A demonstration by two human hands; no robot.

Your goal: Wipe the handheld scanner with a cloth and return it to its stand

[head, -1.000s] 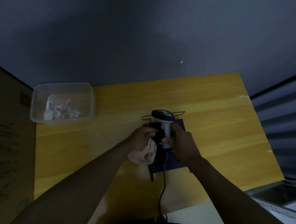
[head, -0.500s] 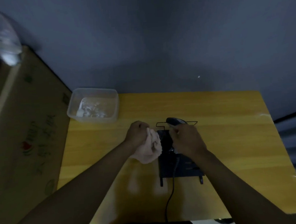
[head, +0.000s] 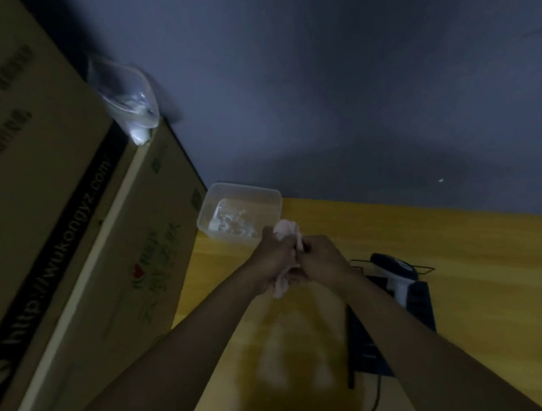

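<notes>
Pale pink cloth (head: 286, 233), soft and crumpled, is bunched between both hands above the yellow wooden table (head: 480, 287). Head view, dim light. Left hand (head: 275, 262) is closed around the cloth's lower part; right hand (head: 323, 261) is closed against it from the other side, knuckles touching the left. One end of the cloth pokes up past the fingers, another hangs below.

Scanner (head: 396, 272): off the hands, seated in its stand (head: 421, 304) to the right of and nearer than the right hand, near that forearm. Dark rounded head up and away, pale handle running down toward the dark flat base; long axis roughly upright, leaning away. Black cable (head: 374, 400) trails off the near edge. Right hand is the nearer one to it.

Judgement: task looks close to finished; the cloth is what remains in hand.

Clear plastic tub (head: 241, 207), rigid, sits just beyond the hands. Printed cardboard box (head: 73, 235) stands at left.
</notes>
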